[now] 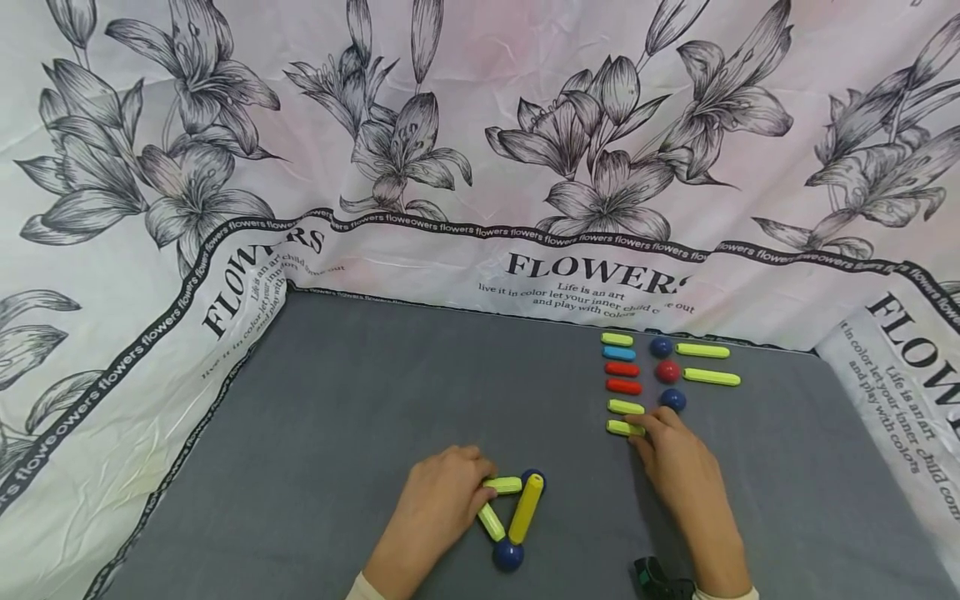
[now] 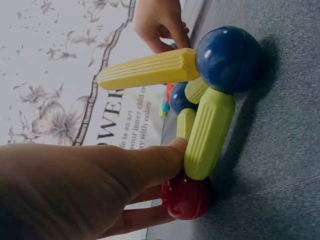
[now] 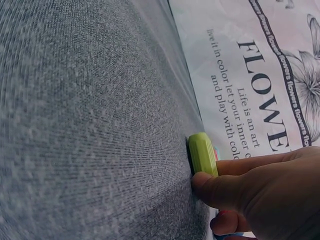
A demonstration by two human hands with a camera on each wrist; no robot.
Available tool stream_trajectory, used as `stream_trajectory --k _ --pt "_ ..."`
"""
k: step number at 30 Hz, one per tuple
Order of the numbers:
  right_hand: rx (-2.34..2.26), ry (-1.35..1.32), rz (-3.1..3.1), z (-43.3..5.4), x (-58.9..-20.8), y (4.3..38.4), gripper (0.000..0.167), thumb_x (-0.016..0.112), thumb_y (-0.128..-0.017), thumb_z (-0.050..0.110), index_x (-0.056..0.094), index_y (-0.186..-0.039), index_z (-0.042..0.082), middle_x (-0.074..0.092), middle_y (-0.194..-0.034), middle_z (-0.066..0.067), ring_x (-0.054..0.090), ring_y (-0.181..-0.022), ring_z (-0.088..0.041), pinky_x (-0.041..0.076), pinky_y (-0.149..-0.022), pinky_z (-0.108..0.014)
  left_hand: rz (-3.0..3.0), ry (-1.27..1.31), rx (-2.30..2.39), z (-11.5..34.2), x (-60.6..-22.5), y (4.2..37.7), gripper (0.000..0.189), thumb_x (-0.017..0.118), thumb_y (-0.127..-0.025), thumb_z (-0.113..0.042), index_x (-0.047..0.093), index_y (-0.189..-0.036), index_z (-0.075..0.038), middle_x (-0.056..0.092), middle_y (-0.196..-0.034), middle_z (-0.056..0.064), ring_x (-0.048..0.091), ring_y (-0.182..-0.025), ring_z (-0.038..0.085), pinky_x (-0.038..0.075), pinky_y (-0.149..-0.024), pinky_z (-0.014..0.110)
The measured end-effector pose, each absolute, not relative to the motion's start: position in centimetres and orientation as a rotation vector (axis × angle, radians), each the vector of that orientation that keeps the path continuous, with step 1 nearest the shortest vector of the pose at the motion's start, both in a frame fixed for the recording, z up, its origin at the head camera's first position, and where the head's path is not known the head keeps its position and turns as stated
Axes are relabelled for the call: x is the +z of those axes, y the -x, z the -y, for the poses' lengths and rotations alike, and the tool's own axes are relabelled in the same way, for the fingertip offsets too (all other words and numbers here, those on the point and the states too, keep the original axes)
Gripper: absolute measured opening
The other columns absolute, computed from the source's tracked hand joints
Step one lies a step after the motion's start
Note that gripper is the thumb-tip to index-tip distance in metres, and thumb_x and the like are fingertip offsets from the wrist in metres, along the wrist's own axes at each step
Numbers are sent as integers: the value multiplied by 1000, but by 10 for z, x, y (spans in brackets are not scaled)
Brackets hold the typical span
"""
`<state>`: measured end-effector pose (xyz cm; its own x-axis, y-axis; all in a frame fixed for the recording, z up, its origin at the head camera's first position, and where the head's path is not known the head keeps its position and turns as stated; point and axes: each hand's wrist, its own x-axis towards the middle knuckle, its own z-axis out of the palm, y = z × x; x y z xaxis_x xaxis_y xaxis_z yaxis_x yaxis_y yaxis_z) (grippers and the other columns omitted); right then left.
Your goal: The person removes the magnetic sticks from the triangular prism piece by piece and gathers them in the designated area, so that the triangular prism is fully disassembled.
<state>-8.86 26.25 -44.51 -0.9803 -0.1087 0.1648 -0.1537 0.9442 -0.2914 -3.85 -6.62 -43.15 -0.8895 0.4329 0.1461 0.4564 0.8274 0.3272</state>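
The right hand [image 1: 678,467] pinches a short, ribbed lime-green rod [image 3: 201,152] between its fingers [image 3: 245,166] on the grey counter [image 1: 360,400]; the left hand [image 1: 446,498] grips the glossy red ball [image 2: 187,200] of a frame [image 1: 491,522] with an upright yellow rod [image 1: 527,508].

I've got the rod-and-ball triangle [image 1: 527,510] on the tabletop [image 1: 360,417], left hand [image 1: 447,493] at its nine o'clock. Six rods [image 1: 623,386] line up between one and two; three balls [image 1: 667,372] at that column's three, two more rods [image 1: 712,377] beyond, right hand [image 1: 684,463] at five.
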Motion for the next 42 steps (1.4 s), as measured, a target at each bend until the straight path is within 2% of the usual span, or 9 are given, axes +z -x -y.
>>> stream_trajectory --k 7,14,20,22,27,31,34,42 --pt "469 -208 2936 -265 -446 88 28 82 -93 7 77 -120 5 65 -108 -11 68 -86 -33 55 -74 -56 2952 674 -575 66 -431 35 15 88 -87 -28 82 -99 -21 65 -85 -11 60 -74 8 50 -59 27" --pt "466 -218 2904 -265 -440 84 32 84 -91 9 75 -122 6 64 -109 -11 65 -77 -30 54 -69 -55 3010 614 -650 64 -430 33 16 89 -86 -26 81 -98 -19 60 -80 -11 52 -66 4 46 -55 27" --pt "535 -227 2967 -244 -417 64 31 81 -96 21 75 -124 9 64 -100 -3 53 -69 -16 45 -58 -34 2997 581 -701 62 -432 28 17 91 -83 -26 76 -89 -18 55 -76 -12 47 -62 4 41 -53 27" --pt "619 -235 3037 -231 -410 55 30 78 -99 27 75 -125 12 64 -95 2 50 -69 -12 41 -59 -29 2998 567 -716 61 -432 26 18 91 -83 -25 75 -87 -18 52 -74 -13 45 -61 4 40 -52 26" --pt "938 -295 3152 -207 -408 31 29 73 -101 39 76 -123 19 64 -92 12 53 -73 -4 48 -65 -25 3046 534 -786 57 -431 25 19 89 -85 -25 72 -87 -17 49 -72 -12 43 -59 4 38 -51 25" --pt "1138 -441 3157 -197 -416 17 36 71 -99 50 74 -121 22 60 -90 14 52 -71 -1 48 -62 -24 3086 507 -856 53 -429 25 21 88 -86 -26 69 -85 -17 49 -71 -11 43 -57 5 38 -50 26" --pt "1125 -539 3157 -191 -424 12 39 73 -96 55 73 -117 22 56 -87 14 50 -69 -1 45 -60 -23 3069 506 -873 51 -430 25 23 87 -86 -26 65 -82 -18 47 -69 -11 42 -55 5 37 -49 26" --pt "949 -428 3235 -179 -432 5 34 81 -91 52 74 -107 24 51 -84 14 46 -67 0 40 -59 -23 3073 500 -903 48 -432 22 28 87 -86 -25 60 -79 -19 43 -67 -10 40 -53 5 34 -47 26"
